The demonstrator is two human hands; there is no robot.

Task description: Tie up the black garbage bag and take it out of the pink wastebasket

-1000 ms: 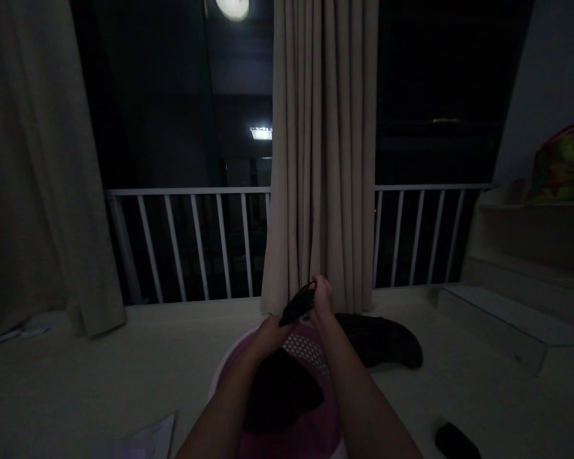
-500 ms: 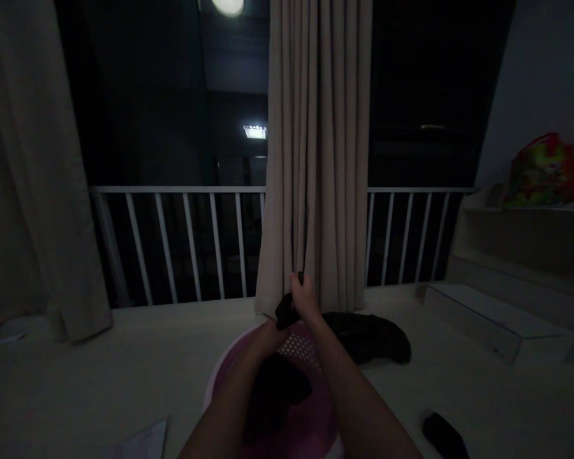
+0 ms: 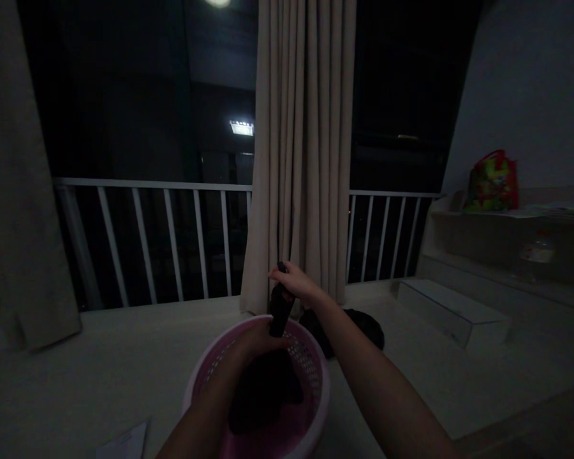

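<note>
A narrow black cloth (image 3: 280, 315), shaped like a sock, stretches upright between my two hands above the far side of a pink laundry basket (image 3: 321, 389). My right hand (image 3: 294, 280) is closed around its upper part, and a short black end sticks out above the fingers. Lower down, at the basket's far rim, my left hand (image 3: 259, 338) grips the bottom end; its fingers are partly hidden. Inside the basket lies a dark heap of clothing (image 3: 265, 392), too dim to tell apart. Behind my right forearm, a bulky black item (image 3: 363, 326) rests on the floor.
Beige curtains (image 3: 306, 159) hang in front of a white railing (image 3: 172, 186) and dark windows. To the right are a low white box (image 3: 452, 303) and a shelf holding a red and green bag (image 3: 492, 182), with a bottle (image 3: 538, 248) below. Paper (image 3: 124, 441) lies at front left.
The view has turned rightward. My right hand has risen relative to the left, drawing the black cloth longer and straighter between them. The small black item at lower right is out of view.
</note>
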